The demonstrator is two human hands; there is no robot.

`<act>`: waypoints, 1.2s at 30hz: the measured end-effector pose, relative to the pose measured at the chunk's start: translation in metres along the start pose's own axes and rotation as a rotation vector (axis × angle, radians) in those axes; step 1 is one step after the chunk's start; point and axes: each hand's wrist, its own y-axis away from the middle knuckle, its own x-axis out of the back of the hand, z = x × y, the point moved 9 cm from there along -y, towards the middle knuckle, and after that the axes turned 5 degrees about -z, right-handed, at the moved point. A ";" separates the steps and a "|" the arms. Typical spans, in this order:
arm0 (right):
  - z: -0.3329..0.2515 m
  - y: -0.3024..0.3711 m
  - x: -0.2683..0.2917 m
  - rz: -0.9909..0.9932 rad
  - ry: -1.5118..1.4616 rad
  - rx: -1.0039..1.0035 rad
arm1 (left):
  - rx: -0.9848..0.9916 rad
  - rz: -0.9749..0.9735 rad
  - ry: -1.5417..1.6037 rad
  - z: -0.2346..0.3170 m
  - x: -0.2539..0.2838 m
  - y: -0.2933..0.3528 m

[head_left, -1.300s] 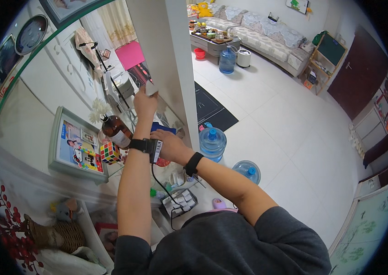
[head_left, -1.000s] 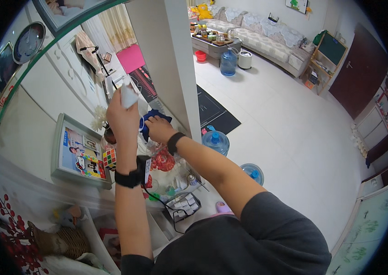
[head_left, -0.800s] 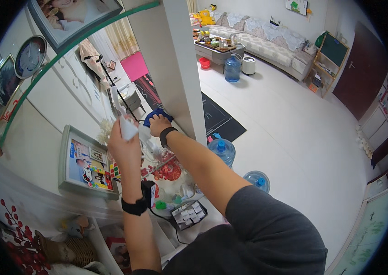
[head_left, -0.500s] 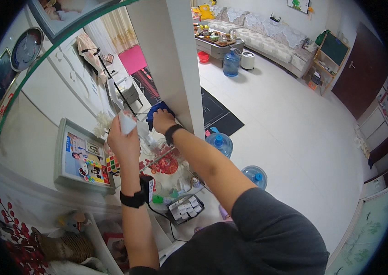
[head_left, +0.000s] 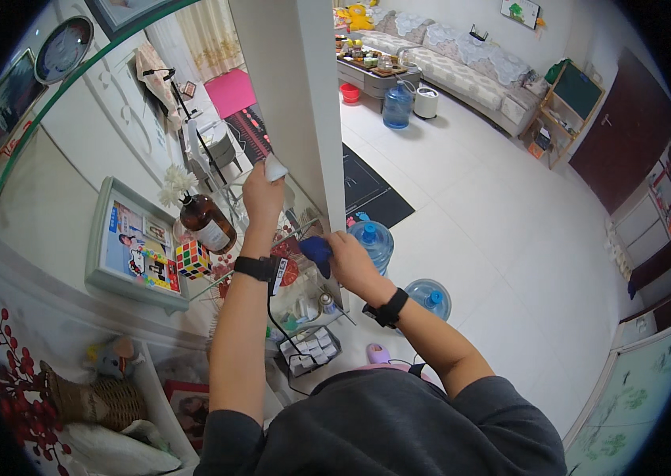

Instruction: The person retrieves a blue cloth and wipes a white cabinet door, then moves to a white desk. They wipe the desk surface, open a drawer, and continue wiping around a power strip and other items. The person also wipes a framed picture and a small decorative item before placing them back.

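Observation:
My left hand (head_left: 262, 194) is raised over the far end of the glass shelf, next to the white pillar. It is closed around a small smooth white object (head_left: 275, 168) whose kind I cannot make out. Lower and to the right, my right hand (head_left: 351, 258) grips a bunched dark blue cloth (head_left: 316, 252) just off the shelf's edge. Left of my left forearm are a brown glass bottle (head_left: 208, 224), a colourful puzzle cube (head_left: 193, 259) and a pale green picture frame (head_left: 136, 250).
The white pillar (head_left: 292, 103) rises beyond my hands. Large blue water bottles (head_left: 371, 246) stand on the floor to the right. Below the shelf is a dark basket of white boxes (head_left: 312, 349). A curved glass shelf edge (head_left: 66, 99) crosses the upper left.
My right hand has drawn the blue cloth back from the pillar's base, toward me and right. My left hand has moved up and right with the white object, uncovering the brown bottle.

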 end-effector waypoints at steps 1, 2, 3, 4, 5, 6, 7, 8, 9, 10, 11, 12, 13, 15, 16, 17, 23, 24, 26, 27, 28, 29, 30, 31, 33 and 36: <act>0.004 0.005 0.005 0.010 -0.055 -0.032 | 0.000 -0.023 0.025 -0.002 -0.007 -0.001; 0.002 0.008 0.010 0.026 -0.074 -0.009 | 0.022 -0.028 0.032 -0.006 -0.011 -0.002; 0.003 0.010 0.013 0.024 -0.091 -0.012 | 0.036 -0.029 0.035 -0.008 -0.014 -0.003; 0.000 0.012 0.017 0.047 -0.115 0.011 | 0.071 -0.049 0.028 -0.012 -0.019 -0.005; 0.001 0.012 0.017 0.025 -0.116 -0.007 | 0.046 -0.040 0.044 -0.011 -0.020 -0.006; 0.000 0.012 0.019 0.027 -0.125 0.000 | 0.041 -0.052 0.050 -0.011 -0.022 -0.008; -0.002 0.012 0.022 0.042 -0.136 0.018 | 0.032 -0.062 0.052 -0.011 -0.024 -0.009; -0.001 0.012 0.021 0.026 -0.140 0.004 | 0.025 -0.077 0.065 -0.012 -0.026 -0.010; -0.001 0.012 0.022 0.023 -0.148 0.001 | 0.014 -0.090 0.074 -0.013 -0.027 -0.010; -0.001 0.011 0.021 0.019 -0.156 0.000 | -0.006 -0.087 0.078 -0.013 -0.027 -0.010; -0.002 0.011 0.022 0.026 -0.155 0.007 | 0.003 -0.107 0.093 -0.017 -0.028 -0.010; -0.002 0.011 0.022 0.032 -0.153 0.014 | 0.003 -0.112 0.104 -0.020 -0.029 -0.009; -0.002 0.011 0.022 0.039 -0.152 0.024 | -0.010 -0.120 0.120 -0.022 -0.030 -0.008; -0.002 0.010 0.021 0.044 -0.173 0.030 | 0.107 -0.226 0.101 -0.039 -0.041 -0.003; -0.002 0.009 0.022 0.059 -0.186 0.040 | 0.168 -0.281 0.090 -0.046 -0.047 0.000; -0.001 0.009 0.020 0.046 -0.188 0.031 | 0.195 -0.278 0.153 -0.050 -0.050 0.002; 0.002 0.006 0.020 0.034 -0.225 0.021 | 0.170 -0.209 0.257 -0.047 -0.065 0.005; 0.002 0.006 0.020 0.038 -0.231 0.020 | 0.169 -0.184 0.237 -0.046 -0.064 0.005; 0.003 0.006 0.020 0.035 -0.236 0.017 | 0.160 -0.147 0.202 -0.044 -0.060 0.007; 0.003 0.006 0.019 0.031 -0.235 0.015 | 0.143 -0.148 0.136 -0.041 -0.057 0.008; 0.004 0.006 0.020 0.037 -0.234 0.000 | 0.111 -0.101 0.145 -0.037 -0.049 0.011; 0.004 0.006 0.019 0.032 -0.243 -0.007 | 0.091 -0.042 0.141 -0.032 -0.038 0.015; 0.003 0.006 0.019 0.022 -0.244 0.005 | 0.094 -0.012 0.132 -0.029 -0.029 0.021; 0.002 0.006 0.019 0.021 -0.245 0.007 | -0.003 0.049 0.091 -0.018 -0.013 0.027; -0.001 0.006 0.020 0.007 -0.246 0.005 | 0.002 0.186 0.197 -0.016 0.022 0.046; -0.005 0.003 0.016 -0.054 -0.296 -0.037 | -0.023 0.551 0.330 -0.028 0.095 0.083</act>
